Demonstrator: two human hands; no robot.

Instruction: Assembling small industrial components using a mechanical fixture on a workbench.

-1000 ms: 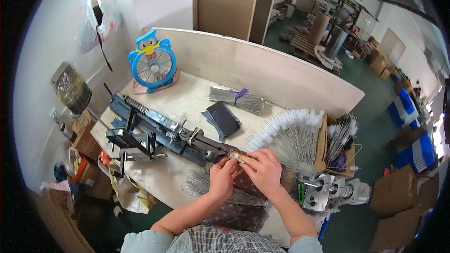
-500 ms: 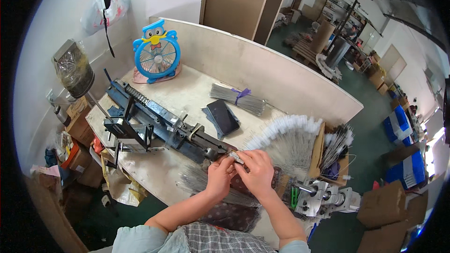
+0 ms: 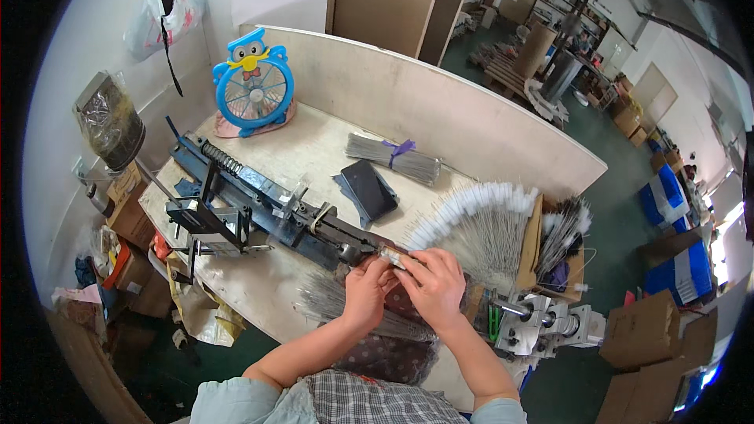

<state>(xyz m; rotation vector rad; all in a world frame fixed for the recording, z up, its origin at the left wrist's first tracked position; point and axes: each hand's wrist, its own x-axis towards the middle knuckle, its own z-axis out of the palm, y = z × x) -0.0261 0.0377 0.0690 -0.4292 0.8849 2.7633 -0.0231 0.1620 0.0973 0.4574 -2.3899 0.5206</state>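
At the near end of a long metal bench jig (image 3: pixel 271 204), my two hands meet over a small white piece (image 3: pixel 395 257). Its exact kind is too small to make out. The fingers of my right hand (image 3: pixel 436 286) pinch it from the right. My left hand (image 3: pixel 366 292) is closed just beside it, fingertips together, and what they grip is hidden. Under and beside my left forearm lies a bundle of thin grey wires (image 3: pixel 322 298). To the right spreads a fan of thin wire brushes (image 3: pixel 487 224) with white bristle tips.
A dark phone (image 3: pixel 369 191) lies on cloth behind the jig, near a wire bundle (image 3: pixel 393 159) tied with purple ribbon. A blue cartoon fan (image 3: pixel 255 94) stands at the back left. On the right are a cardboard box (image 3: pixel 532 243) of brushes and a metal clamp device (image 3: pixel 550 326).
The view has shifted slightly, so the bench things sit a little further left. Between my fingertips more of the white piece shows. Both hands stay at the jig's near end.
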